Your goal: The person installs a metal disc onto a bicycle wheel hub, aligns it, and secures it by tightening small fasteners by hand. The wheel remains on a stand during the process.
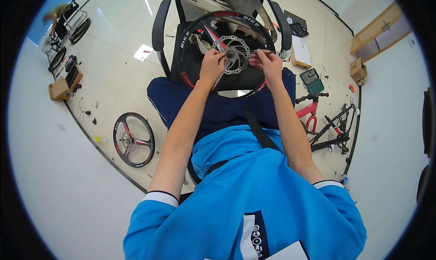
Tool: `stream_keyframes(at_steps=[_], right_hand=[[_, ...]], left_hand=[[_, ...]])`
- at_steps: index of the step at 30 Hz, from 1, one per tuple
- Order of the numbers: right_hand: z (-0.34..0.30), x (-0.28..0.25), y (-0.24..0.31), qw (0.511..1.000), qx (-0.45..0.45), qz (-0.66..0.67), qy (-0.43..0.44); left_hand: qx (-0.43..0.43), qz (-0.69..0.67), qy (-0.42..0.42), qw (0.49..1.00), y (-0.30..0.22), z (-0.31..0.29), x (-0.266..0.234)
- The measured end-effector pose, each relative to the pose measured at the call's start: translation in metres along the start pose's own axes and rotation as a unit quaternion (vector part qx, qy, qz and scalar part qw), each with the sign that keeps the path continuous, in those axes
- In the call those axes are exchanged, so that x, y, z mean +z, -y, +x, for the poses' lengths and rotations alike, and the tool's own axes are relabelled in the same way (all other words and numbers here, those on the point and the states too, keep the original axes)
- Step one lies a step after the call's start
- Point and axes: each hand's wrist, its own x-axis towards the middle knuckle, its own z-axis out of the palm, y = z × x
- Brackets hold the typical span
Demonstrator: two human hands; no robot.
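A black-tyred bicycle wheel (269, 38) with red-and-white spokes rests on the office chair seat in front of my knees. Bolted around its hub is a silver brake disc (237, 66) with a scalloped edge. My left hand (212, 67) is closed at the left side of the hub, its fingertips pinched together; what lies between them is hidden. To the right of the hub, my right hand (270, 67) pinches a thin rod-shaped tool (255, 54), which points toward the disc. The tool's exact kind is too small to make out.
Black armrests (160, 26) flank the wheel, and a silver bike frame (202, 0) lies behind it. Another wheel (134, 139) is on the floor at left. Bike frames (309, 110), a green case (312, 81) and a white-topped box (300, 51) lie at right.
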Motion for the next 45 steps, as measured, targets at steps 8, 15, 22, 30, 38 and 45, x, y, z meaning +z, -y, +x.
stream_keyframes(at_steps=[8, 15, 22, 30, 38, 45], right_hand=[[0.032, 0.049, -0.011, 0.969, -0.117, -0.203, 0.075], [0.037, 0.051, -0.023, 0.950, -0.150, -0.261, 0.089], [0.032, 0.048, -0.027, 0.929, -0.188, -0.308, 0.082], [0.033, 0.049, -0.039, 0.920, -0.230, -0.310, 0.066], [0.018, 0.059, -0.038, 0.914, -0.231, -0.332, 0.019], [0.021, 0.054, -0.045, 0.921, -0.216, -0.323, -0.016]], left_hand=[[-0.030, -0.021, -0.015, 0.999, -0.006, -0.002, 0.004], [-0.035, -0.011, -0.016, 0.999, -0.004, -0.003, 0.004], [-0.031, -0.010, -0.016, 0.999, -0.002, -0.003, 0.005], [-0.030, -0.006, -0.015, 0.999, -0.006, -0.001, 0.006], [-0.025, -0.002, -0.031, 0.999, -0.008, -0.002, 0.009], [-0.003, 0.008, -0.048, 0.999, -0.008, -0.003, 0.013]])
